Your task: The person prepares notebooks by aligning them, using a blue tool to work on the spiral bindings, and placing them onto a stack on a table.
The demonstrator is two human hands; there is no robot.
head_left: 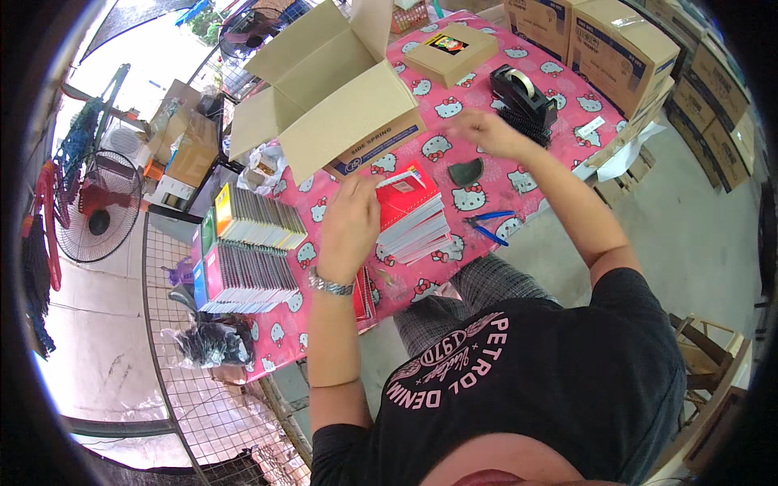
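Note:
My left hand (350, 219) is at the left edge of a stack of red-covered notebooks (413, 215). Its fingers are bent and close together; whether they grip anything is hidden. Over the table, my right hand (490, 134) reaches in front of a black tape dispenser (525, 95), fingers curled inward, and anything in them is too small to make out. Black coils (527, 127) lie beside that wrist. Between the hands sits a dark half-round piece (466, 172). Blue-handled cutting pliers (490, 227) rest right of the notebooks.
An open carton (356, 134) stands behind the notebooks. Spiral notebooks (247, 275) fill the table's left side, near a black plastic bag (219, 340). A smaller closed box (450, 53) lies at the back. Stacked cartons (616, 53) stand at the far right.

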